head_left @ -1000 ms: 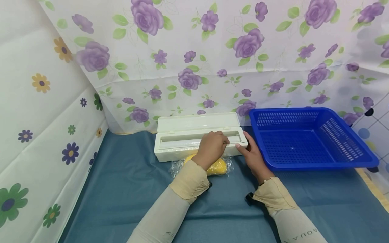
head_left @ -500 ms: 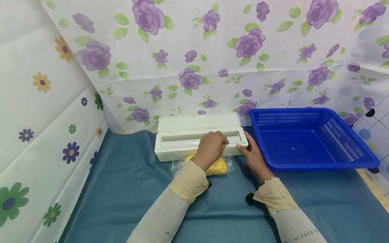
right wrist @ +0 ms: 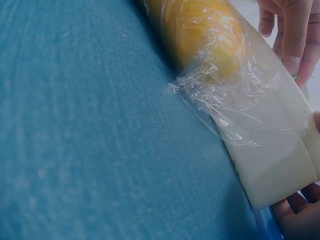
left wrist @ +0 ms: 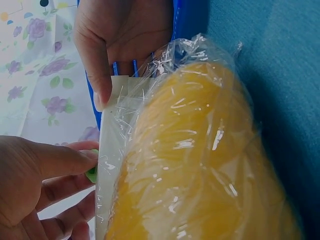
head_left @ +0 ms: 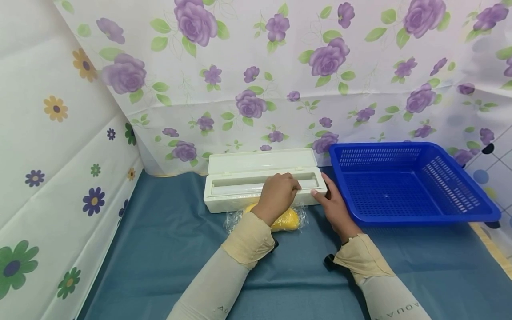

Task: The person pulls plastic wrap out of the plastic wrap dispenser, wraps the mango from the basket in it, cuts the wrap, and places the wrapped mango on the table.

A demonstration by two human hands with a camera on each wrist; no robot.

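Observation:
A long white cling film dispenser (head_left: 230, 205) lies with its lid (head_left: 262, 161) raised, and a white roll (head_left: 236, 189) shows inside. My left hand (head_left: 278, 193) reaches over its front edge, thumb and finger pinching a small green slider (left wrist: 92, 167) there. My right hand (head_left: 336, 209) grips the dispenser's right end, thumb on the front and fingers behind. Against the dispenser's front lies a yellow, rounded item (left wrist: 195, 145) wrapped in clear cling film (right wrist: 235, 107); my left wrist partly hides it in the head view. Loose film from it overlaps the dispenser's front wall.
A blue perforated plastic basket (head_left: 420, 218) stands right of the dispenser, close to my right hand. Blue-green cloth (head_left: 168, 249) covers the table. Behind rises a sheet with purple flowers (head_left: 250, 104), and another flowered sheet (head_left: 80, 169) runs along the left side.

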